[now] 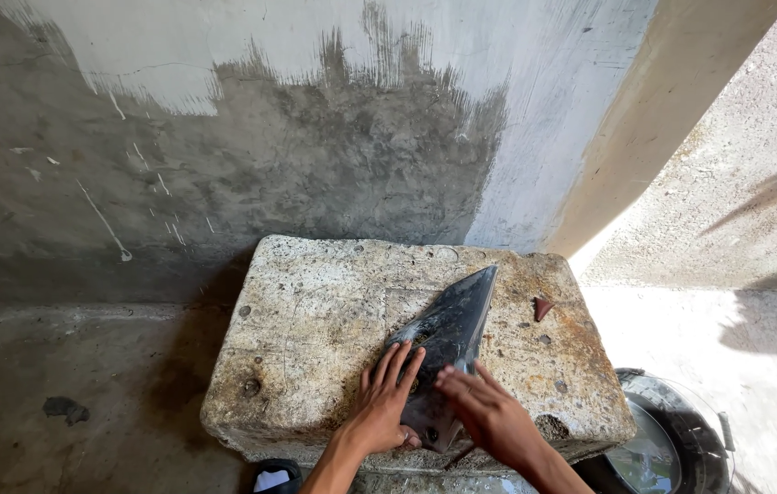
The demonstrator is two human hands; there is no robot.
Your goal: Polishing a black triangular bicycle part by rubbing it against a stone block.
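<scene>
Basically both hands lie flat, fingers spread, gripping nothing: left hand (386,395) and right hand (484,413) press the dark pointed blade (450,338) onto the stone block (315,320) — looks stiff, thin, sharp-edged, so hold the wide end under the palms.

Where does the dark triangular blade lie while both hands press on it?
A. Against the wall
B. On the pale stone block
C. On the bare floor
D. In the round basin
B: the dark blade lies flat on the stone block, with the left hand and right hand on its near end.
</scene>
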